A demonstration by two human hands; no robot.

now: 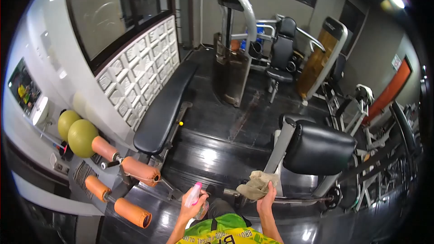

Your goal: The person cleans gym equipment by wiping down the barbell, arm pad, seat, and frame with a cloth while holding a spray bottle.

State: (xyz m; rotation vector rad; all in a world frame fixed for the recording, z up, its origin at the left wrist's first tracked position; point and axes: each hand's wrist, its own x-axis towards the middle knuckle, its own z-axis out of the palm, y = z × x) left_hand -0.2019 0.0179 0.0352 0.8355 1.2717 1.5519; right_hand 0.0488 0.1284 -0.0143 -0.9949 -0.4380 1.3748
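Bottle of clear plastic with a pink spray top (193, 195) and crumpled beige-grey cloth (255, 186), one in each hand

The person's left hand (195, 205) has its grip closed round the bottle at the near edge of the scene, with the pink top standing clear above the fingers. The right hand (266, 199) has its grip pinched on the right side of the cloth, which hangs bunched to the left; the fingertips behind it are hidden. Bottle and cloth are apart, both in front of the yellow and green lettered shirt (226, 235).

To the left of the bottle are cylindrical rollers with orange covers (141, 171), and beyond them two round olive-green exercise balls (83, 138), side by side near the wall. A long black padded bench (158, 113) runs from the rollers towards the far side, beside a white relief panel (142, 61).

Right of the cloth and a little farther off stands a machine with a broad black pad (318, 147). At the far side, a black padded seat (285, 47) sits between a tall grey-framed machine (235, 70) and a brown-panelled one (318, 61), all on the shiny black floor (205, 108).
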